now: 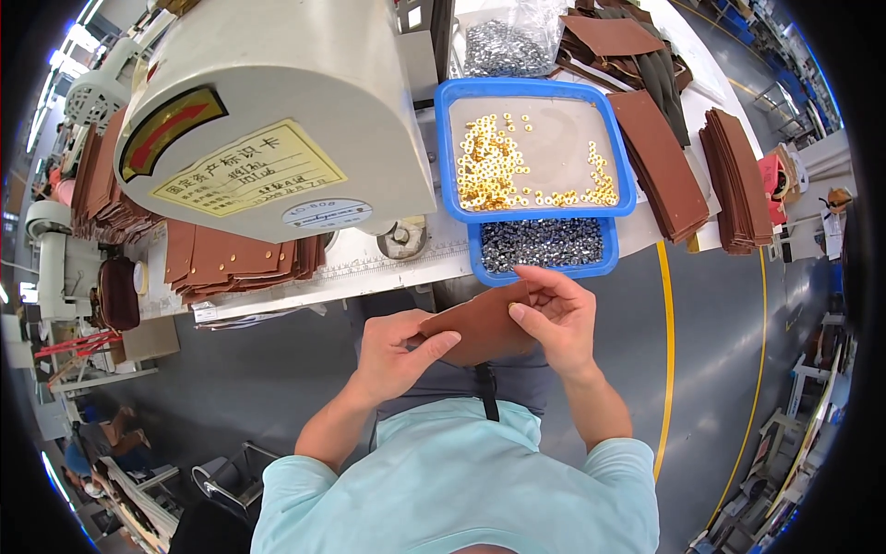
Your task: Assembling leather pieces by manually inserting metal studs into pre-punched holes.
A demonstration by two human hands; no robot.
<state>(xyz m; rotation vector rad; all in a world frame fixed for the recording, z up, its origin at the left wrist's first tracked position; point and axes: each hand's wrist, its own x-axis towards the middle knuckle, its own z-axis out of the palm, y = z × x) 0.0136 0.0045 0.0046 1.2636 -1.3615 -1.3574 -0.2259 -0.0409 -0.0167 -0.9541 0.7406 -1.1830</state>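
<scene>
Between my two hands, over my lap, is a brown leather piece (480, 325). My left hand (395, 353) pinches its left edge, thumb on top. My right hand (557, 319) grips its upper right corner between thumb and fingers. Just beyond the piece, a blue tray (611, 247) holds dark silvery metal bits. Partly over it rests a larger blue tray (443, 152) with gold-coloured ring-shaped eyelets (489, 171), heaped at its left and scattered along its front and right.
A big cream machine head (277, 102) overhangs the bench at the left. Under it lies a stack of brown pieces with gold studs (242, 258). More brown leather stacks (657, 166) stand right of the trays. A clear bag of metal parts (508, 48) sits behind.
</scene>
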